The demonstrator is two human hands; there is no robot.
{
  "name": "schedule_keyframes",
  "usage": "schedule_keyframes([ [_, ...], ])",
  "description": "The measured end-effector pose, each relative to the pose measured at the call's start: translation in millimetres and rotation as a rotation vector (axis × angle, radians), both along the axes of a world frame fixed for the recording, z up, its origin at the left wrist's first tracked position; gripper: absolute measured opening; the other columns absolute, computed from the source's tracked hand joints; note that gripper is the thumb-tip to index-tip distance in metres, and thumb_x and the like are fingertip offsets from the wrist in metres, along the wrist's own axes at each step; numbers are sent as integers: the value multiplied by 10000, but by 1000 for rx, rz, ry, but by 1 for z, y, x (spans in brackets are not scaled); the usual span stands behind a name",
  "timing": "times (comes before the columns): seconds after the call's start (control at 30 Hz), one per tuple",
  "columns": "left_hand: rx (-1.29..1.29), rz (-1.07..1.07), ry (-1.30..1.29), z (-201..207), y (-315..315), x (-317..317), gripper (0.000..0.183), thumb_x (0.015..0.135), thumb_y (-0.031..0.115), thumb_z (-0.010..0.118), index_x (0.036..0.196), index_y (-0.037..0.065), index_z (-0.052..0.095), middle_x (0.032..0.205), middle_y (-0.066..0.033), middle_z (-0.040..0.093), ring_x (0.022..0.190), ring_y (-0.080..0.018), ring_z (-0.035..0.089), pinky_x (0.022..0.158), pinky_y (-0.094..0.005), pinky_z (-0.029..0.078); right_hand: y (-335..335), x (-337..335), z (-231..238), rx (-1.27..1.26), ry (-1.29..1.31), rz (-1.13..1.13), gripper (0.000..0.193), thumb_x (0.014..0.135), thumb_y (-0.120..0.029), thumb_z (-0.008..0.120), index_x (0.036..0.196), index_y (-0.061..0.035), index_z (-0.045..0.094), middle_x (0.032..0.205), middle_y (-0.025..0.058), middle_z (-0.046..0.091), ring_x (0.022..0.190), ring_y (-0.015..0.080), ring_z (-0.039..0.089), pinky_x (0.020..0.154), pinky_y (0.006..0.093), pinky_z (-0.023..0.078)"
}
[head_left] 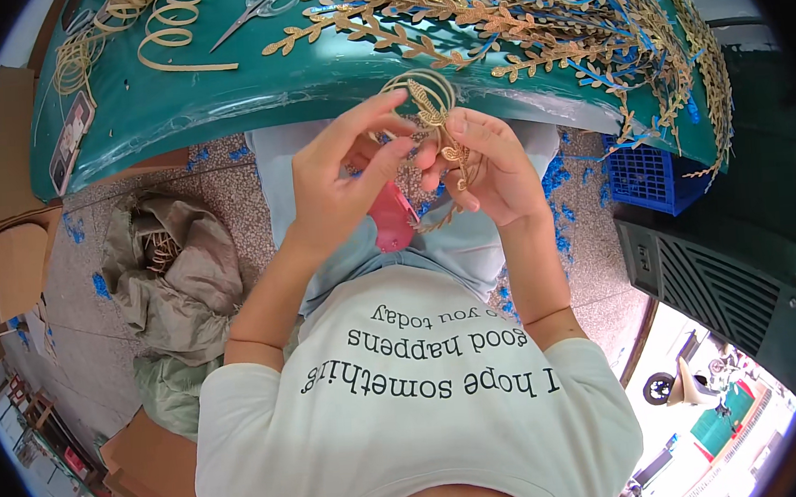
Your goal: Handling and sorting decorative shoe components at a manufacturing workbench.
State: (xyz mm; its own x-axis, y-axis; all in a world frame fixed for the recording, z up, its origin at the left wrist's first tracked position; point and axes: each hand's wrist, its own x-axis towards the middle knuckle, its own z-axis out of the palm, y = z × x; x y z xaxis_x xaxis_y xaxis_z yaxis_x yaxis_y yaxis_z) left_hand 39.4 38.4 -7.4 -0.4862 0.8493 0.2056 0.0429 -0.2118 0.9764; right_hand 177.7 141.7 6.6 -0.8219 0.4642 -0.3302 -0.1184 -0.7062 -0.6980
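A small coil of pale gold cord (443, 84) with a strip of gold leaf trim (427, 108) across it is raised above my lap, close to the table's near edge. My right hand (493, 154) pinches the trim and coil between thumb and fingers, and the trim's lower end hangs past the palm. To its left, my left hand (347, 160) has thumb and index finger apart beside the coil. Its other fingers are partly hidden behind the thumb. Below the hands, a pink object (391, 221) lies on my lap; its kind is unclear.
The green-covered table (249, 97) carries scissors (257, 7), curled tan strips (171, 33), a phone (72, 142) and a heap of gold leaf trims with blue strands (493, 20). Around me are a blue crate (647, 176), a cloth sack (179, 282) and cardboard boxes (5, 174).
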Motion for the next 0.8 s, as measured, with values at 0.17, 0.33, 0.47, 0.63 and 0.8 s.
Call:
schedule_keyframes([
  [0.17, 18, -25, 126, 7, 7, -15, 209, 796, 37, 633, 1002, 6, 617, 879, -50, 614, 628, -52, 554, 529, -183, 450, 3, -1, -3, -2, 31, 44, 223, 910, -213, 465, 877, 3, 509, 797, 183, 621, 625, 213, 646, 312, 203, 390],
  [0.33, 36, -154, -69, -6, 13, -22, 186, 803, 55, 633, 978, -4, 621, 911, -47, 589, 695, -53, 547, 591, -183, 441, -7, -8, 0, 241, -33, -25, 152, 883, -150, 523, 865, 1, 531, 786, 156, 632, 639, 182, 645, 341, 198, 392],
  [0.47, -128, -339, -344, -2, 11, -27, 154, 823, 69, 611, 953, -13, 616, 899, -21, 566, 725, -51, 540, 627, -178, 438, -10, -11, -4, 339, 51, -68, 88, 859, -80, 567, 867, 6, 551, 780, 123, 642, 639, 128, 628, 375, 184, 392],
  [0.63, -131, -219, -438, 6, 12, -21, 157, 837, 88, 598, 947, -24, 592, 863, -14, 552, 670, -45, 535, 595, -180, 441, -27, -23, -5, 647, -69, -232, 76, 857, -53, 553, 882, 6, 512, 800, 92, 615, 603, 104, 585, 448, 193, 442],
  [0.8, -66, 88, -434, 14, 15, -17, 134, 869, 93, 551, 928, -26, 562, 891, -29, 528, 566, -45, 538, 497, -187, 443, -46, -23, -32, 1080, -17, -472, 92, 796, 51, 579, 885, 41, 561, 939, 159, 622, 769, 150, 607, 658, 242, 489],
])
